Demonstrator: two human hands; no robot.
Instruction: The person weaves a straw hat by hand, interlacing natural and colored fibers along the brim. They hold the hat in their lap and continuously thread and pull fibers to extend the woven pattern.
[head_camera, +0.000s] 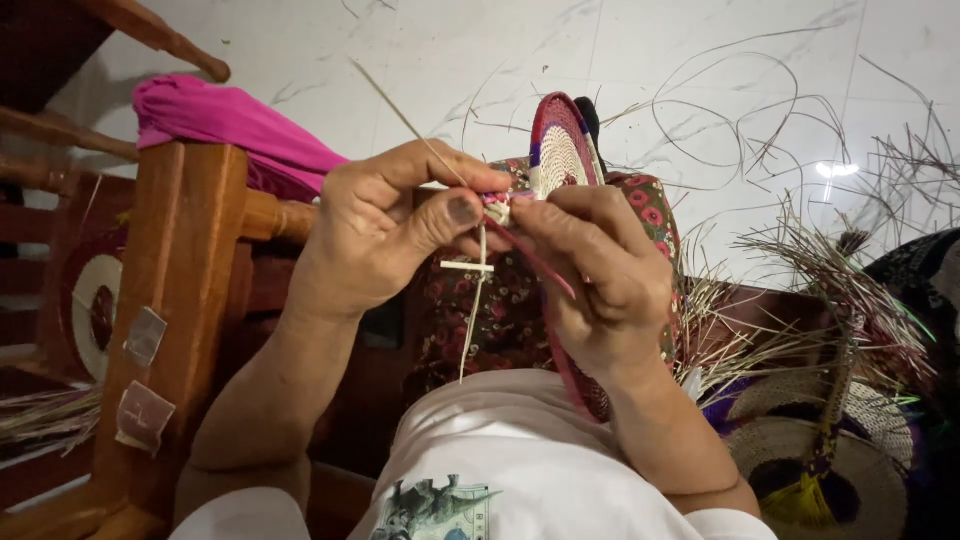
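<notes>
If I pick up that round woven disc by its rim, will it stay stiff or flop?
The woven disc likely stays fairly stiff: it stands on edge between the left hand and right hand without sagging. Probably light, being coiled fibre. Its loose strand would flex.

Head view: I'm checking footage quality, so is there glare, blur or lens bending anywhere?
Head view: a bright glare spot sits on the glossy white floor; both hands, left hand and right hand, and the woven disc look sharp; the wooden chair at the left edge leans, suggesting wide-angle distortion.
</notes>
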